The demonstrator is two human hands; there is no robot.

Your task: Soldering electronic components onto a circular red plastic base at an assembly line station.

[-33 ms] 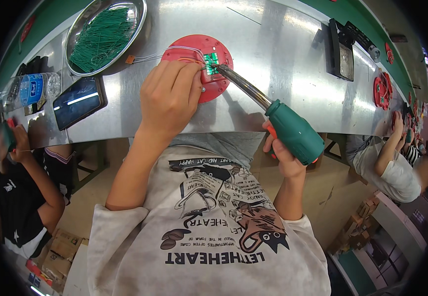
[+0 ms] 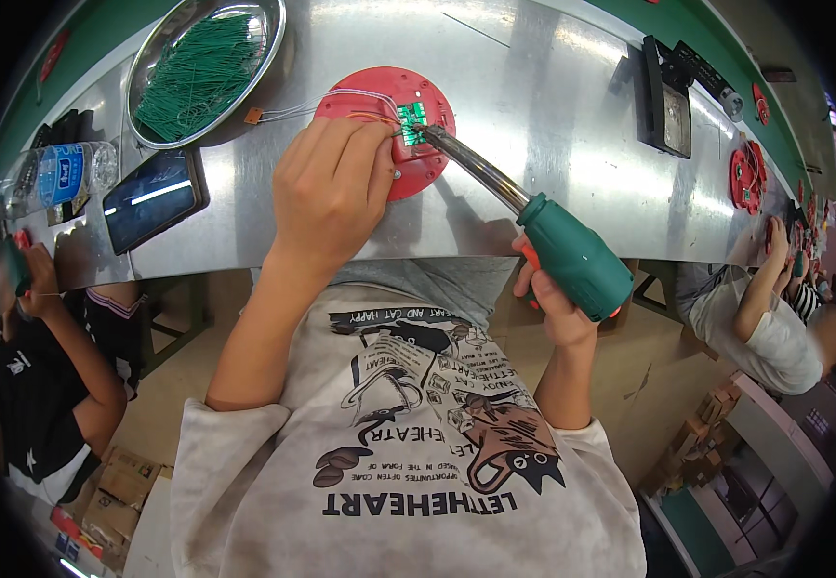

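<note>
A round red plastic disc (image 2: 427,178) lies on the bench before me, bearing a small green circuit board (image 2: 413,137). Several thin wires (image 2: 355,93), white and orange, run to the board, and an orange tab (image 2: 254,117) sits at the far end of some. My left hand (image 2: 331,183) rests over the disc's left part, its fingers pinched on a thin wire beside the board; the fingertips partly hide it. In my right hand (image 2: 560,306) is a soldering iron (image 2: 580,258) with a green handle, its dark tip touching or just above the board.
Left of the disc stand a metal bowl (image 2: 273,48) of green wires, a phone (image 2: 153,200) and a plastic bottle (image 2: 69,178). A black soldering stand (image 2: 666,101) is at the back right, near another red disc (image 2: 747,178). People work on both sides.
</note>
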